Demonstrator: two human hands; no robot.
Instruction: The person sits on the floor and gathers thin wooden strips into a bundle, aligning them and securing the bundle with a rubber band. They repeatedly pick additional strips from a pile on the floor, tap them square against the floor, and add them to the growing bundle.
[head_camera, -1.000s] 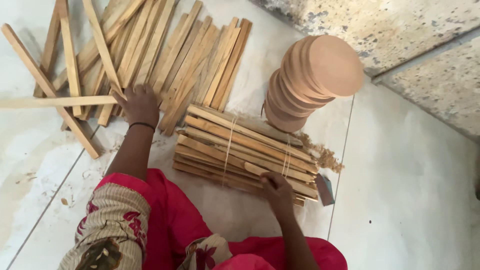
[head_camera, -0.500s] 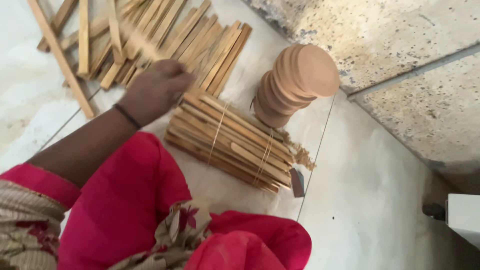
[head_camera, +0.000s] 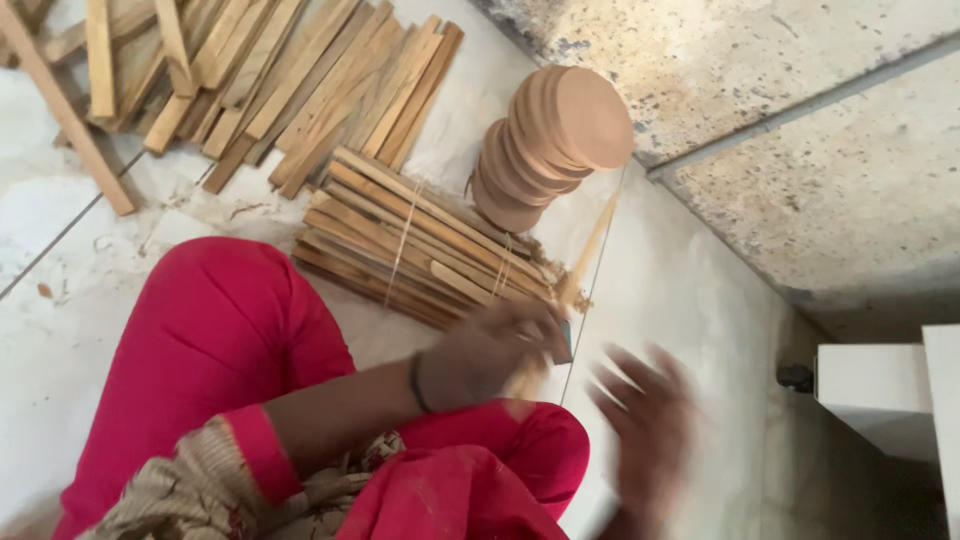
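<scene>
My left hand (head_camera: 490, 350) is blurred at the near right end of a bundle of wooden slats (head_camera: 400, 235) tied with string. It is closed around a thin pale wooden stick (head_camera: 592, 245) that slants up toward a leaning stack of round wooden discs (head_camera: 555, 135). My right hand (head_camera: 645, 430) is blurred, with its fingers spread and nothing in it, just right of the left hand over the pale floor. A small dark object (head_camera: 566, 342) shows by the left hand's fingers; what it is I cannot tell.
Loose wooden slats (head_camera: 270, 75) lie fanned out at the top left, with one long slat (head_camera: 65, 115) lying apart. My red-clothed knees (head_camera: 220, 330) fill the lower left. A rough stone slab (head_camera: 800, 130) lies at the right, and a white box (head_camera: 880, 385) at the lower right.
My left hand has come back from the loose slats to the bundle's near end and now grips a thin stick. My right hand has left the bundle and moved right, open.
</scene>
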